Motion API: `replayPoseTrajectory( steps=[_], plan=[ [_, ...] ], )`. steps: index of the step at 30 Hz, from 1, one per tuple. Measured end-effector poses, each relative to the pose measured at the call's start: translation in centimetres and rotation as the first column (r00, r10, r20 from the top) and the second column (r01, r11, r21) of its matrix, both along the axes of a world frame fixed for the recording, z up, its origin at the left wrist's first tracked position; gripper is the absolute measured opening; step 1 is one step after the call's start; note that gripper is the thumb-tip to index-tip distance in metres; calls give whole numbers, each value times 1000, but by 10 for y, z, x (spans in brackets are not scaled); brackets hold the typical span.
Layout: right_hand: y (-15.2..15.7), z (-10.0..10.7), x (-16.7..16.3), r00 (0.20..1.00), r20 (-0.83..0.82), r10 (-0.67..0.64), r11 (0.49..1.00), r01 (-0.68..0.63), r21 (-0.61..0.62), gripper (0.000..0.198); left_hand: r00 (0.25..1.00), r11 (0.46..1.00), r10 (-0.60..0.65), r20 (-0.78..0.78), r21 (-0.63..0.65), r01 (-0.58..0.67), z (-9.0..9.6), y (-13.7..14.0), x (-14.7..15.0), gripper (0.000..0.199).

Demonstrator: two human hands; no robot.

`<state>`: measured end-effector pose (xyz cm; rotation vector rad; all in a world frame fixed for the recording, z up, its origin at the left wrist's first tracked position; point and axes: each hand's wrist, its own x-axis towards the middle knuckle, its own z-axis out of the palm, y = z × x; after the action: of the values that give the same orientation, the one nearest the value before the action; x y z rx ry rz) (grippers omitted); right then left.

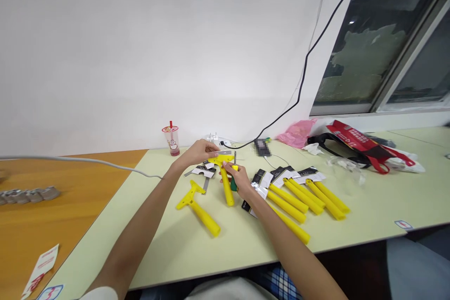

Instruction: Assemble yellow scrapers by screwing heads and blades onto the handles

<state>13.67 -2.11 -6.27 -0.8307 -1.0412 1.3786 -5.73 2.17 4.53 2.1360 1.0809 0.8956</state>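
A blade [225, 152] is pinched by left fingers [211, 147] across the scraper [226, 180], handle [229, 197] toward the worktop's [172, 258] near edge; a screwdriver [233, 184] is gripped by right fingers [229, 167].

One left hand [201, 152] and one right hand [241, 180], so two total. One held scraper [228, 191] plus one loose scraper [204, 218] makes two without cards, and there's one blade [225, 153] at the held one's head. Just one screwdriver [234, 184]. Carded yellow handles [304, 195] look like seven to me, but they overlap so don't quote me. Then one drink cup [173, 141], one red straw [171, 124], one pink bag [298, 133], one red bag [358, 138], one black cable [307, 56], two stickers [403, 224] on the worktop [369, 197].
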Motion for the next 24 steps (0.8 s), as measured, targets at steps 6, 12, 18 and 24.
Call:
replayPoseTrajectory(
  steps=[6,12,18,24],
  plan=[
    [0,-2,0,1000,-4,26,1000,-26,-5,56,997,998,-60,-38,23,61,6,-6,0,31],
    [-1,-1,1,999,2,34,999,-34,-9,57,991,995,-66,-115,62,74,7,-7,-3,35],
    [-1,2,2,1000,-10,13,1000,-13,-8,57,997,996,-64,-37,63,66,9,-11,1,33],
    [0,2,4,1000,-19,-5,1000,5,9,58,1000,997,-29,-11,69,30,11,-13,6,33]
  ],
)
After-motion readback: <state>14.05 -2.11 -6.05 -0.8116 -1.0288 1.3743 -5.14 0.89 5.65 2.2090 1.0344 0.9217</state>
